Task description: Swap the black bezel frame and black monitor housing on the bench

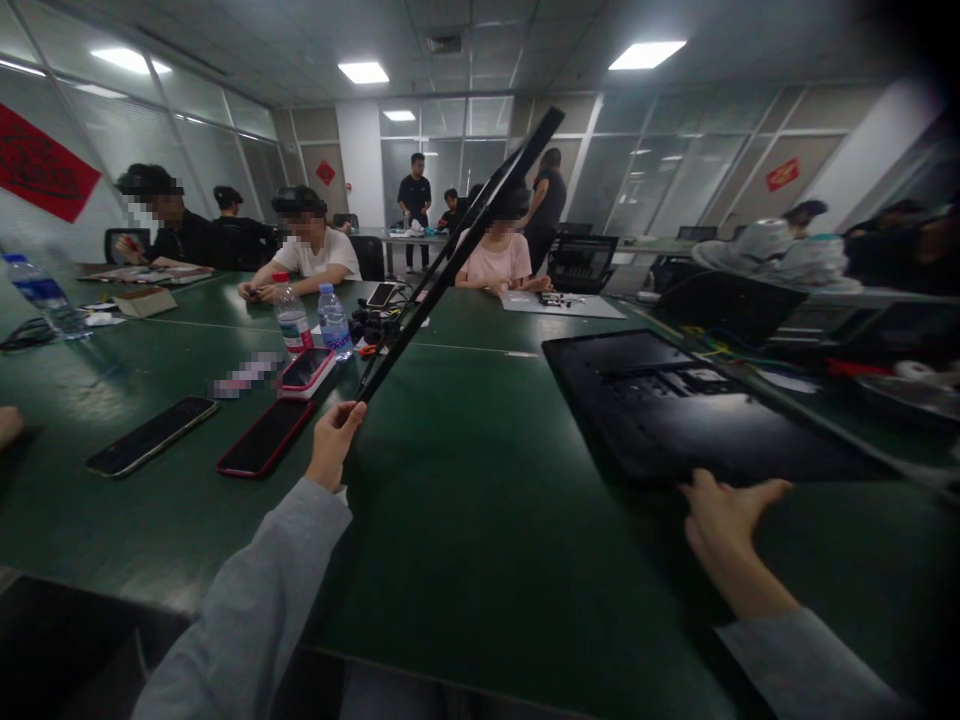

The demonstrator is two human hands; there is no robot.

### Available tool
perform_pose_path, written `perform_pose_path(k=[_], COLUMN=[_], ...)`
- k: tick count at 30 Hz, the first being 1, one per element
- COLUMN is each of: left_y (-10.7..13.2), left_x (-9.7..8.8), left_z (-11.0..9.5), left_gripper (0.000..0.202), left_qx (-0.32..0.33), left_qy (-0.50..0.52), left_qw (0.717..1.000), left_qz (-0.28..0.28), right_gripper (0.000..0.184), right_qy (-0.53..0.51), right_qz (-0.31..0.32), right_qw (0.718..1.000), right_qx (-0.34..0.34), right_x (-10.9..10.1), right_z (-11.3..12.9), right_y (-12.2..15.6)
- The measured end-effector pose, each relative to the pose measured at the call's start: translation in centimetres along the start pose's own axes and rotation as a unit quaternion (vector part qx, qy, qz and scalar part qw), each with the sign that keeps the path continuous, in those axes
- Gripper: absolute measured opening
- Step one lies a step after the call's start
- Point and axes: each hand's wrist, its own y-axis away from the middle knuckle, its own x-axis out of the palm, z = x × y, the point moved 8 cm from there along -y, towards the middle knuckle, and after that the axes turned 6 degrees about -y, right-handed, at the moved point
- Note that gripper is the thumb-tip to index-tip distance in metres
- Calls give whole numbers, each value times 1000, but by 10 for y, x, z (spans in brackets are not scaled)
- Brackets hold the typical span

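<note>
My left hand (337,440) pinches the lower end of a thin black panel (457,262), seen nearly edge-on. The panel slants up and to the right, raised above the green table. At the right lies a black laptop base (675,420), its surface showing recesses and an uncovered section with small parts. My right hand (724,515) is at the near edge of this base, with its digits spread apart. Some of its fingers are hidden by the edge, so I cannot tell how far they reach under it.
Several phones, including a dark one (154,435) and a red-edged one (266,437), lie left of my left hand. Two bottles (334,322) (291,315) stand behind them. People sit across the green table (465,540). A grey mat (562,304) with small parts lies at the far side.
</note>
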Motion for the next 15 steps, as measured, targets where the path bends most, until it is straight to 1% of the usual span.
perform_pose_path(k=[1,2,3,5,7,10,12,13,14,15], left_y=[-1,-1,-2,-4,-5,-7,-6,-6,-6,-5], left_x=[-1,-2,-3,-5,-6,-6,-6,-6,-6,-6], left_z=[0,0,0,0,-1,0,-1,-2,-3,-5], left_gripper=[67,67,68,68,67,63,60,59,57,56], left_qx=[3,5,9,21,35,55,72,81,89,97], left_qy=[-2,-5,-9,-18,-29,-54,-76,-89,-104,-119], left_qw=[1000,1000,1000,1000,999,997,994,993,990,988], left_qz=[-1,-3,-5,-10,-7,-3,-6,-9,-11,-11], right_gripper=[105,108,108,103,97,88,82,79,75,69], right_qy=[-34,-68,-95,-118,-114,-86,-53,-35,-15,4], right_qz=[-14,-16,3,90,189,329,386,393,380,348], right_qw=[998,994,990,983,969,933,915,915,924,938], right_qx=[43,80,105,110,108,115,104,83,44,-6], right_x=[6,15,26,51,72,98,114,121,127,131], right_z=[-10,-17,-20,-15,-7,-1,-3,-4,-4,-3], right_y=[4,8,12,13,10,-2,-14,-21,-29,-38])
